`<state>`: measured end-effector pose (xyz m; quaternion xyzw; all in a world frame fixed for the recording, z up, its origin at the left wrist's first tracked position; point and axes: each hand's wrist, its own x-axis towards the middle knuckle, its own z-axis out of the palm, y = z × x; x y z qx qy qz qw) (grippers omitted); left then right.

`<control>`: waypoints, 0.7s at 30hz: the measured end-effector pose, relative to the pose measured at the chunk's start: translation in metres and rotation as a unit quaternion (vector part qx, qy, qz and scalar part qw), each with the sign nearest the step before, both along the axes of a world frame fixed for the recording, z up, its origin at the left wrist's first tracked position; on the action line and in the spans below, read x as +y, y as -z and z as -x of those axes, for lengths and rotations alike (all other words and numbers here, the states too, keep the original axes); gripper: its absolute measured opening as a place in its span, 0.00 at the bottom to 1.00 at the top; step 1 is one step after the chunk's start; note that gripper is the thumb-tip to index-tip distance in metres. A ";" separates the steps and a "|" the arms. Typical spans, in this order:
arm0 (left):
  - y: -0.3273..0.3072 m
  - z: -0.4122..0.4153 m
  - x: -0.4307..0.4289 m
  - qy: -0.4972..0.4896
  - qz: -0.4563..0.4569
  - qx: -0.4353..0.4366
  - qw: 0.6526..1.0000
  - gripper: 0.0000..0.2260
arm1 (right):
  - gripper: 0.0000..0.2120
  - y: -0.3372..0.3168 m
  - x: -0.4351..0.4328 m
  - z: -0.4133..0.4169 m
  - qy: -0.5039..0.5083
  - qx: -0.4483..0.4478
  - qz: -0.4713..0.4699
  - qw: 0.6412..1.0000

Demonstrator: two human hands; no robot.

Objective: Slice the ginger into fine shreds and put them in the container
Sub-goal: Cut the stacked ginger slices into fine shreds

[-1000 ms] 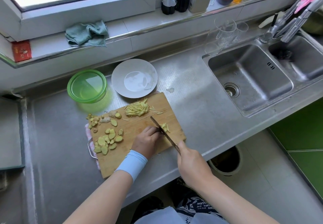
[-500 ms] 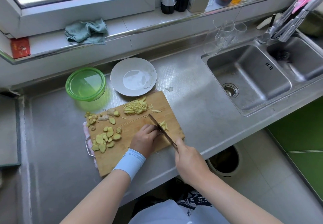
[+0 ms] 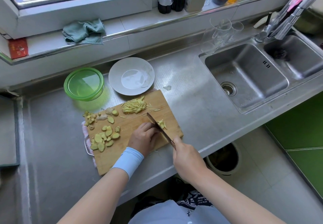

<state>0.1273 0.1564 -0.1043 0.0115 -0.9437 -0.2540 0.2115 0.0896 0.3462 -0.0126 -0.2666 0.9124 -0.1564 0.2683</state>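
Observation:
A wooden cutting board (image 3: 111,155) lies on the steel counter. Ginger slices (image 3: 104,137) are scattered over its left half, and a pile of fine ginger shreds (image 3: 134,106) sits at its far edge. My right hand (image 3: 186,157) grips the handle of a knife (image 3: 158,127), whose blade rests edge-down on the board. A few fresh shreds (image 3: 162,124) lie just right of the blade. My left hand (image 3: 144,137), fingers curled, presses down on ginger hidden under the fingertips against the blade's left side. A green container (image 3: 83,83) stands beyond the board's left corner.
A grey plate (image 3: 132,76) sits just behind the board. A double sink (image 3: 244,76) lies to the right, with glasses (image 3: 220,31) behind it. A green cloth (image 3: 83,31) and bottles rest on the window sill. A bin (image 3: 223,159) stands on the floor below the counter edge.
The knife and both hands stay in nearly the same spot on the board. The small heap of shreds beside the blade looks much the same.

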 end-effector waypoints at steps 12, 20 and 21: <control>0.003 0.001 0.000 0.002 -0.008 -0.001 1.000 0.04 | 0.04 -0.003 0.003 -0.002 -0.002 0.002 -0.004 1.000; 0.006 0.000 0.001 0.004 -0.023 -0.003 1.000 0.07 | 0.06 0.002 -0.015 0.008 -0.006 0.007 -0.003 1.000; 0.006 0.000 0.001 0.004 -0.025 -0.001 1.000 0.07 | 0.05 0.000 -0.010 0.006 -0.007 0.005 0.001 1.000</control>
